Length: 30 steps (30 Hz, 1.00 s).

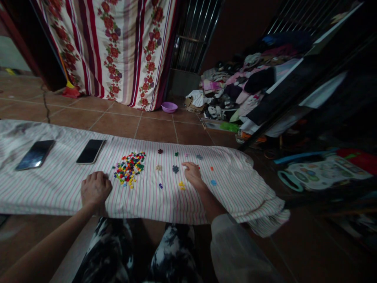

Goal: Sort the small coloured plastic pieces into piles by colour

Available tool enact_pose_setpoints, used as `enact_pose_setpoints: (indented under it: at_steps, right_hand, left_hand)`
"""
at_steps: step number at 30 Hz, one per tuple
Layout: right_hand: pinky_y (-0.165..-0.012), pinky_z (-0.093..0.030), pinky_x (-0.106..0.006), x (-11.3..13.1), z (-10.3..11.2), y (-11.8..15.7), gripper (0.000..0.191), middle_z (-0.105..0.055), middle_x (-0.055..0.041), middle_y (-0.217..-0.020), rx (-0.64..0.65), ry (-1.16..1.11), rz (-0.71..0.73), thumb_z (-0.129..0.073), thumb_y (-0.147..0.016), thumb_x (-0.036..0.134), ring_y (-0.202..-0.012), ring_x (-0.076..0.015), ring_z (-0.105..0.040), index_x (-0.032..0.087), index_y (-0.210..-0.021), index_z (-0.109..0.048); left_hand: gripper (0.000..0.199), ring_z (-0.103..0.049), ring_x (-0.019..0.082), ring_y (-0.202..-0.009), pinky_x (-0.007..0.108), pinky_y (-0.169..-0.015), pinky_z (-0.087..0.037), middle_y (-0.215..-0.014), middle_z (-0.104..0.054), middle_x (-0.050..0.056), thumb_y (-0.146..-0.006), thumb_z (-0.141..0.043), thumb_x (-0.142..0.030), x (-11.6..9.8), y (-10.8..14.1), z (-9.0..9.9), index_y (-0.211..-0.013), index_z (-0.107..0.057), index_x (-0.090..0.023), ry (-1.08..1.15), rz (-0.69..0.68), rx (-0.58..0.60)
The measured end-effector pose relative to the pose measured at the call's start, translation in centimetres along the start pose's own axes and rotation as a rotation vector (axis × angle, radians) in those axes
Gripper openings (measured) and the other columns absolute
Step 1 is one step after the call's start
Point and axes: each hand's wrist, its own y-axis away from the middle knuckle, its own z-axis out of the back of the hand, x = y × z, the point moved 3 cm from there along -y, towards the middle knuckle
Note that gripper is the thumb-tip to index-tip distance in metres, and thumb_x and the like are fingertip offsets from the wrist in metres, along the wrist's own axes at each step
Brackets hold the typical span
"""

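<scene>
My left hand rests knuckles up on the striped cloth, fingers curled in, with nothing visible in it. It lies to the left of a mixed heap of small coloured pieces. My right hand is over the sorted groups, its index finger stretched out and a small gap to the thumb; I see no piece at the fingertips. Nearest to it are dark grey pieces, yellow pieces and pink pieces. A red piece shows just past the hand, partly covered.
Beige pieces, brown pieces, blue pieces and an orange piece lie in separate spots. Two phones, one black and one shiny, lie at left. Beyond are a purple basin and piled clothes.
</scene>
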Motion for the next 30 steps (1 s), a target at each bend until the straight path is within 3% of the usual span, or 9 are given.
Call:
enact_pose_setpoints:
  at_steps: [12,21,30]
  right_hand:
    - [-0.105,-0.04,-0.036,-0.83,0.24,0.26,0.032,-0.071,-0.0096,-0.118,0.079,0.121,0.083,-0.058,-0.081,0.004,-0.114,-0.0207,-0.062,0.018,-0.104,-0.075]
    - [-0.103,-0.042,-0.035,-0.69,0.36,0.07,0.036,-0.068,-0.0102,-0.121,0.04,0.105,0.087,-0.056,-0.081,0.003,-0.113,-0.0203,-0.06,0.019,-0.106,-0.076]
    - [-0.101,-0.042,-0.035,-0.17,0.47,0.06,0.03,-0.07,-0.0088,-0.112,0.05,0.091,0.11,-0.056,-0.081,0.004,-0.107,-0.0199,-0.061,0.019,-0.097,-0.076]
  left_hand:
    - [0.03,-0.057,0.029,-0.102,0.039,-0.083,-0.036,-0.103,-0.065,0.013,-0.089,-0.033,-0.031,-0.02,0.1,0.09,-0.098,-0.058,-0.016,0.004,0.003,0.018]
    - [0.029,-0.057,0.028,-0.098,0.039,-0.081,-0.036,-0.102,-0.066,0.014,-0.088,-0.035,-0.031,0.06,0.08,-0.13,-0.095,-0.059,-0.017,0.03,0.002,-0.034]
    - [0.028,-0.056,0.028,-0.099,0.04,-0.082,-0.036,-0.1,-0.066,0.014,-0.086,-0.037,-0.029,-0.14,0.13,0.33,-0.094,-0.06,-0.016,0.056,0.013,-0.017]
